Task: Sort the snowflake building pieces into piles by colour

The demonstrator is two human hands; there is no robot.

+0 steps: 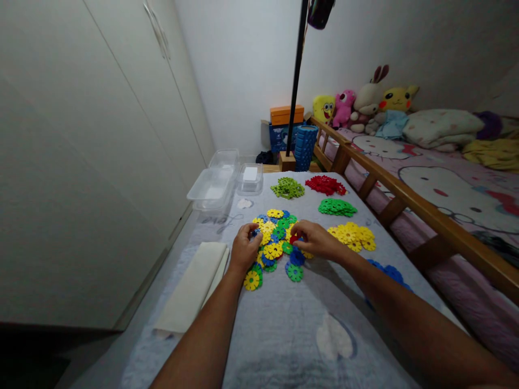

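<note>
A mixed pile of flat plastic snowflake discs [274, 237] in yellow, blue and green lies in the middle of the cloth-covered table [284, 324]. My left hand [244, 249] rests on the pile's left edge, fingers pinched on a blue disc [255, 233]. At the pile's right edge my right hand [316, 239] pinches a red disc [294, 238]. Sorted heaps lie around: light green [287, 188], red [325, 185], dark green [336, 207], yellow [352, 236], and blue [389, 272] partly hidden behind my right forearm.
Clear plastic containers [221, 181] stand at the table's far left. A folded white cloth [194, 286] lies at the left edge. A wooden bed rail [405, 197] runs along the right, with bedding and plush toys [365, 105] beyond. White wardrobe doors [101, 135] on the left; a black pole [295, 81] behind.
</note>
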